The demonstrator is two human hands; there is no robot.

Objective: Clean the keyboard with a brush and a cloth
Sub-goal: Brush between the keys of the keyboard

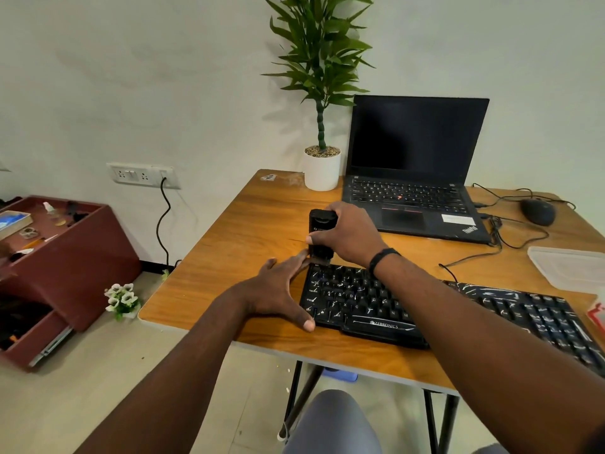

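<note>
Right hand: I see my right hand [348, 235] at frame centre, fingers curled round an upright black brush tool [321, 235], its lower end on the keyboard's top-left corner.
Left hand: my left hand [278, 291] lies spread at the keyboard's left end, fingers straight, thumb on the near corner, fingertips by the tool's base; it holds nothing.
Keyboard: the black keyboard [370, 306] sits lower centre on the wooden table [255, 224], streaked with pale debris.
Cloth: I cannot tell where it is.
Behind: an open laptop [415, 165], upper right of centre; a potted plant [322, 126] just left of it; a mouse [537, 212] at far right.
</note>
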